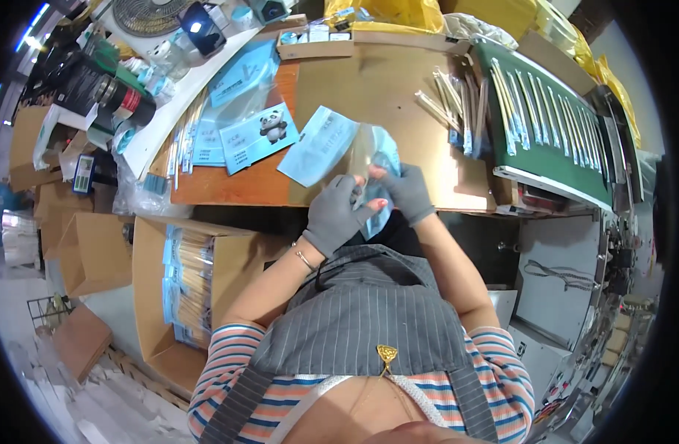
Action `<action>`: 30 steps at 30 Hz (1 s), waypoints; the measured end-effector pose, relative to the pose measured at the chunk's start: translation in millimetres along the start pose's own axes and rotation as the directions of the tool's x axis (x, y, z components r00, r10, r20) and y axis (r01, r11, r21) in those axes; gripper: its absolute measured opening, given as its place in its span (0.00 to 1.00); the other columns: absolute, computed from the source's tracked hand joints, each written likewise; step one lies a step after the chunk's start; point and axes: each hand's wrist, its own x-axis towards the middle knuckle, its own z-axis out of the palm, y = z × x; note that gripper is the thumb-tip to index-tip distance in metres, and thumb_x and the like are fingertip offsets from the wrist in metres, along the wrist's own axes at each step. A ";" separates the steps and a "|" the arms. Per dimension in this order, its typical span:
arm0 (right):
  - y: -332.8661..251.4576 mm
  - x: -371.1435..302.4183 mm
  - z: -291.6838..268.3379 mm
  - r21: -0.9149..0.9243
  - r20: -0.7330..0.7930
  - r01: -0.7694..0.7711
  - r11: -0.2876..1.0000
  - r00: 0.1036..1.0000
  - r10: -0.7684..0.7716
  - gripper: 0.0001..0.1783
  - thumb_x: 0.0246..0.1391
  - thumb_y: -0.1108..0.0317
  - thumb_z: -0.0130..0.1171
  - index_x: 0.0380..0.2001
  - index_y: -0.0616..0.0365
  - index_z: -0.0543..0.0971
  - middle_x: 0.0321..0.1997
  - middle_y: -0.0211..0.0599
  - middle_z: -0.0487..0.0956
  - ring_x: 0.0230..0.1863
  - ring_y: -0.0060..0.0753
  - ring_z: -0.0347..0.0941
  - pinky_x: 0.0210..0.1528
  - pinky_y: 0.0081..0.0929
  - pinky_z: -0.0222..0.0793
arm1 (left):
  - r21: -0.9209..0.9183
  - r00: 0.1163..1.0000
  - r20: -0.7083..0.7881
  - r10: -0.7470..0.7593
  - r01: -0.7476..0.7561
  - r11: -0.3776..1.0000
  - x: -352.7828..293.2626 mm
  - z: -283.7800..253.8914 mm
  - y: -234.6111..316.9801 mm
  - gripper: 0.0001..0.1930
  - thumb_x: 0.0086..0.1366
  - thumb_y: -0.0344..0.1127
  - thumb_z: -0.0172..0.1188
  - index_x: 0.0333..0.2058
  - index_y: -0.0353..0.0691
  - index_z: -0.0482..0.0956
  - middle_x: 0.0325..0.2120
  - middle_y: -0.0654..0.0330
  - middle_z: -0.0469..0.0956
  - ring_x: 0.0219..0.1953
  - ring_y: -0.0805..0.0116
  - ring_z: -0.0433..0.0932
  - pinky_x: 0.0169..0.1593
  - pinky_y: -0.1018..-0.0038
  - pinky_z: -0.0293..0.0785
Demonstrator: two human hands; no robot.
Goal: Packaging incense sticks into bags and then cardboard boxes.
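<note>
My left hand [335, 214], in a grey fingerless glove, has its fingers closed on a light-blue and clear plastic bag [384, 152] just beyond the table's near edge. My right hand [407, 194], gloved alike, pinches the same bag from the other side. Thumbs and fingertips of both hands are close together. A flat pale-blue printed panel [319, 146] stretches over the table to the left of the bag; I cannot tell whether it is part of it. What may be inside the bag cannot be made out.
Blue printed packets, one with a panda picture [274, 127], lie at left. Thin wrapped sticks [469, 111] rest right of centre; more line a green board [535, 159]. Below left, a cardboard box [149, 296] holds filled packets [188, 285]. A dark bottle [125, 100] stands far left.
</note>
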 end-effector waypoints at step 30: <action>29.8 94.1 32.7 -0.517 -0.074 0.386 0.764 0.869 -0.489 0.37 0.47 0.47 0.63 0.50 0.66 0.69 0.42 0.53 0.75 0.44 0.47 0.73 0.45 0.36 0.69 | 0.735 0.957 -0.116 0.266 -0.097 0.672 44.9 -41.2 -170.9 0.13 0.53 0.38 0.57 0.38 0.46 0.77 0.28 0.60 0.72 0.33 0.58 0.73 0.35 0.63 0.70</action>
